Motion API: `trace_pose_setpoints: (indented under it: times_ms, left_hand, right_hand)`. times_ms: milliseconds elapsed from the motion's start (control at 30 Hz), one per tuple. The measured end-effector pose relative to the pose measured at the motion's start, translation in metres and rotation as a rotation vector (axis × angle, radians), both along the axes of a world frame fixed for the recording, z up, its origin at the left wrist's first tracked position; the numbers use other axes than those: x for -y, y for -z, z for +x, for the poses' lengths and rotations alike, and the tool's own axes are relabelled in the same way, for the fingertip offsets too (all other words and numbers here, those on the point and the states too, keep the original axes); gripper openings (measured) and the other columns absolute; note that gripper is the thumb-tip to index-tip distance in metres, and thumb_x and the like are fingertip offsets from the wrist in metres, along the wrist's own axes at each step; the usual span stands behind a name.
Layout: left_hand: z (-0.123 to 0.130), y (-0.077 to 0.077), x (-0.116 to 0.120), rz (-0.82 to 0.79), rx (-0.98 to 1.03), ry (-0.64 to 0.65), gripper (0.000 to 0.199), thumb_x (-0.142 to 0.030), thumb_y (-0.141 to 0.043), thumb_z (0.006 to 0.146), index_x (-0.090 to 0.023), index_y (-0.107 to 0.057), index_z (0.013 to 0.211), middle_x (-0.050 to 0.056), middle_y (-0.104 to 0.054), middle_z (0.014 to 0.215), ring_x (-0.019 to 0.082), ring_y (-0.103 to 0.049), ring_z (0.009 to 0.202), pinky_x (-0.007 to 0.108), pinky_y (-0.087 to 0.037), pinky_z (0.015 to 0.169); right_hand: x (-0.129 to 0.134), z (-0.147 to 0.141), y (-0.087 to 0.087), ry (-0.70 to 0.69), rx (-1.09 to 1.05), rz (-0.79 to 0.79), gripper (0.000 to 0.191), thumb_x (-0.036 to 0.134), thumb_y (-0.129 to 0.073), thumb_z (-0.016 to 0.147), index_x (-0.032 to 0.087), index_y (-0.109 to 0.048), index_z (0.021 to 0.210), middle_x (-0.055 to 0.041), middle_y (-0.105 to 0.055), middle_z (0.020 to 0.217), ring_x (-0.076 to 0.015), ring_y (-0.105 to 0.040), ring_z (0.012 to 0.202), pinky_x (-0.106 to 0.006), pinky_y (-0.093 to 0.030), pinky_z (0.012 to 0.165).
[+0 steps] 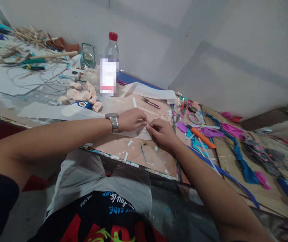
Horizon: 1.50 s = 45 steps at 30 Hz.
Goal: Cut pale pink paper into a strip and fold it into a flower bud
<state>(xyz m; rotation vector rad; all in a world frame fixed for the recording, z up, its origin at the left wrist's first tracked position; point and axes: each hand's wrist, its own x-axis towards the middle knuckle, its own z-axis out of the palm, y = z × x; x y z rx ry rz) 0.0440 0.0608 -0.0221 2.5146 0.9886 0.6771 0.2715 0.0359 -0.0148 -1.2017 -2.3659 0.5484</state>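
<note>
White strip (144, 134) on a cluttered bench (113, 147)

Probably light, soft and easily creased, it is best held by its edges. It lies beneath the left hand (131, 120) and right hand (163, 131), fingers curled, tips close together; whether they pinch it, I cannot tell. Beyond lie small snips (151, 103).

Dim, soft grey light
Wide, faint shadows cross the wall (144, 43). Things at the far right look smeary and stretched. Blurry squares hide the bottle's (110, 69) label.
</note>
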Motion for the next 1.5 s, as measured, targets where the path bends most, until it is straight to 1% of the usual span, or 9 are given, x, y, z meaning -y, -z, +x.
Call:
trace_pose_setpoints:
  times_ms: [167, 267, 400, 533, 667, 867, 1067, 1267, 1500]
  left_hand:
    - [0.0, -0.002, 0.0, -0.018, -0.013, -0.026, 0.027, -0.033, -0.058, 0.1, -0.017, -0.079, 0.101, 0.008, -0.08, 0.097, 0.02, -0.068, 0.09, 0.032, -0.044, 0.081]
    - [-0.001, -0.002, -0.001, -0.017, -0.015, -0.03, 0.027, -0.035, -0.059, 0.1, -0.018, -0.08, 0.103, 0.007, -0.08, 0.095, 0.018, -0.067, 0.085, 0.03, -0.042, 0.076]
    - [-0.001, 0.0, -0.002, 0.014, -0.021, -0.026, 0.022, -0.03, -0.063, 0.097, -0.018, -0.081, 0.103, 0.007, -0.08, 0.099, 0.02, -0.068, 0.093, 0.032, -0.045, 0.085]
    - [-0.002, 0.0, -0.003, 0.057, -0.035, -0.017, 0.02, -0.027, -0.065, 0.096, -0.019, -0.082, 0.101, 0.008, -0.078, 0.101, 0.021, -0.067, 0.1, 0.035, -0.046, 0.095]
    - [-0.004, -0.001, -0.004, 0.073, -0.048, -0.043, 0.023, -0.029, -0.063, 0.096, -0.021, -0.084, 0.102, 0.008, -0.078, 0.097, 0.022, -0.066, 0.097, 0.036, -0.047, 0.092]
    - [-0.004, -0.002, -0.001, 0.053, -0.064, -0.073, 0.024, -0.032, -0.063, 0.094, -0.023, -0.083, 0.105, 0.006, -0.079, 0.09, 0.022, -0.066, 0.089, 0.034, -0.044, 0.082]
    - [-0.002, -0.006, 0.006, 0.011, -0.011, -0.038, 0.035, -0.025, -0.071, 0.087, -0.019, -0.069, 0.121, 0.002, -0.077, 0.091, 0.019, -0.066, 0.089, 0.031, -0.044, 0.081]
    - [-0.003, -0.004, 0.005, 0.056, -0.059, 0.044, 0.02, -0.036, -0.074, 0.09, -0.019, -0.076, 0.099, 0.006, -0.079, 0.098, 0.021, -0.067, 0.095, 0.032, -0.046, 0.086]
    - [-0.004, -0.001, -0.001, 0.084, -0.115, 0.105, 0.021, -0.038, -0.071, 0.093, -0.023, -0.085, 0.098, 0.007, -0.08, 0.098, 0.021, -0.067, 0.095, 0.036, -0.046, 0.092]
  right_hand:
    - [-0.001, 0.0, 0.001, 0.019, 0.007, -0.007, 0.032, 0.041, -0.061, 0.095, 0.016, -0.07, 0.077, -0.0042, -0.068, 0.078, -0.013, -0.058, 0.077, -0.027, -0.041, 0.077]
    - [-0.002, 0.0, 0.002, 0.033, 0.013, -0.019, 0.033, 0.042, -0.063, 0.093, 0.016, -0.069, 0.075, -0.0042, -0.067, 0.075, -0.0124, -0.057, 0.074, -0.027, -0.04, 0.074]
    - [-0.001, 0.001, 0.003, 0.06, 0.014, -0.035, 0.035, 0.043, -0.064, 0.092, 0.015, -0.068, 0.071, -0.0042, -0.066, 0.072, -0.0115, -0.054, 0.069, -0.026, -0.038, 0.07]
    - [0.0, 0.001, 0.004, 0.087, -0.001, -0.063, 0.033, 0.045, -0.066, 0.089, 0.014, -0.07, 0.076, -0.0041, -0.067, 0.074, -0.0108, -0.055, 0.068, -0.025, -0.039, 0.067]
    - [0.0, 0.001, 0.005, 0.115, -0.022, -0.1, 0.03, 0.044, -0.068, 0.087, 0.015, -0.071, 0.085, -0.0024, -0.067, 0.073, -0.0096, -0.054, 0.065, -0.023, -0.04, 0.064]
    - [0.001, -0.001, 0.004, 0.134, -0.032, -0.132, 0.031, 0.045, -0.069, 0.086, 0.014, -0.069, 0.081, -0.0019, -0.066, 0.07, -0.0084, -0.052, 0.062, -0.022, -0.038, 0.061]
    - [0.001, 0.0, 0.006, 0.165, -0.044, -0.14, 0.031, 0.045, -0.067, 0.087, 0.014, -0.068, 0.083, -0.002, -0.065, 0.069, -0.0087, -0.052, 0.062, -0.021, -0.038, 0.061]
    - [-0.001, 0.001, 0.007, 0.172, -0.039, -0.149, 0.033, 0.047, -0.069, 0.084, 0.014, -0.069, 0.083, -0.0025, -0.066, 0.072, -0.0085, -0.052, 0.064, -0.021, -0.038, 0.061]
    - [-0.003, 0.0, 0.008, 0.166, -0.028, -0.159, 0.028, 0.042, -0.071, 0.083, 0.014, -0.072, 0.089, -0.0021, -0.067, 0.074, -0.0087, -0.054, 0.064, -0.021, -0.039, 0.061]
